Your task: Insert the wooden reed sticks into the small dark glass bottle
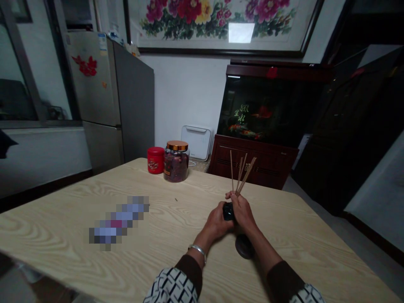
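Wooden sticks [243, 173] gripped in closed right fingers [240, 201], left fingers [217, 222] curled around a black object [227, 211]

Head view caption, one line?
Right hand grips thin wooden sticks, left hand cups a dark object, above a wood-grain table.

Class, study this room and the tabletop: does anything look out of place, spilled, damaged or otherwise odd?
Yes. A mosaic-blurred patch on the wooden table hides whatever lies there, so it cannot be identified. A small dark speck sits on the bare wood nearby, and a white glare interrupts the framed peony painting.
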`<state>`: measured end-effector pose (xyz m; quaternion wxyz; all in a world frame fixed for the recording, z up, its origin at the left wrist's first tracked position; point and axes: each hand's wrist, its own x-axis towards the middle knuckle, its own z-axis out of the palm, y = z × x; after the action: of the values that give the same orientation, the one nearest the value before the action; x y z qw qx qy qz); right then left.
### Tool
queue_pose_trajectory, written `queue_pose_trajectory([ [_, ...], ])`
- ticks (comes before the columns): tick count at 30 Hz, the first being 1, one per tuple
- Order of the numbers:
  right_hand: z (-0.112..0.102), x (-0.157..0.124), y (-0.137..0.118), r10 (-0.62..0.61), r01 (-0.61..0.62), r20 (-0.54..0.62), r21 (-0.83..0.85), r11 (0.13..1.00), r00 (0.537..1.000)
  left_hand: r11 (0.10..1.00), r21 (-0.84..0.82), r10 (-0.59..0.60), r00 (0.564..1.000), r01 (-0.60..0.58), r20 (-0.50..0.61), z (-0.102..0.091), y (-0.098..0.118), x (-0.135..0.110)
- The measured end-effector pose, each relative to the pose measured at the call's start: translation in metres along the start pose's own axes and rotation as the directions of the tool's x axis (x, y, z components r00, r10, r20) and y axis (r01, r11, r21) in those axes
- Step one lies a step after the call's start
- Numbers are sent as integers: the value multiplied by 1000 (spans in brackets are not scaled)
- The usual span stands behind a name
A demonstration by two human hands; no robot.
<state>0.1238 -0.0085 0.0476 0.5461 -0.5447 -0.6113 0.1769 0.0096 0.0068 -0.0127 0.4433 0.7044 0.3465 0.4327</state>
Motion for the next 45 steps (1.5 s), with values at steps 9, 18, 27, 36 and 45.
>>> queue_pose_trajectory([
  [9,-109,40,-19,145,-185,-128,-398,898,981,1000,24,-13,1000,13,-4,-6,3,-3],
  [18,-129,-60,63,411,-88,80,-924,372,908,1000,22,0,1000,0,3,-7,0,-5],
  [27,-98,-62,-14,293,111,356,-782,614,887,999,38,21,1000,-22,13,-6,0,-5],
  [36,-85,-52,-19,192,61,483,-459,887,854,999,37,8,1000,-9,21,-8,3,-7],
  [45,-28,-4,-11,95,-81,-29,317,945,995,997,71,15,1000,-17,27,-9,0,-6],
])
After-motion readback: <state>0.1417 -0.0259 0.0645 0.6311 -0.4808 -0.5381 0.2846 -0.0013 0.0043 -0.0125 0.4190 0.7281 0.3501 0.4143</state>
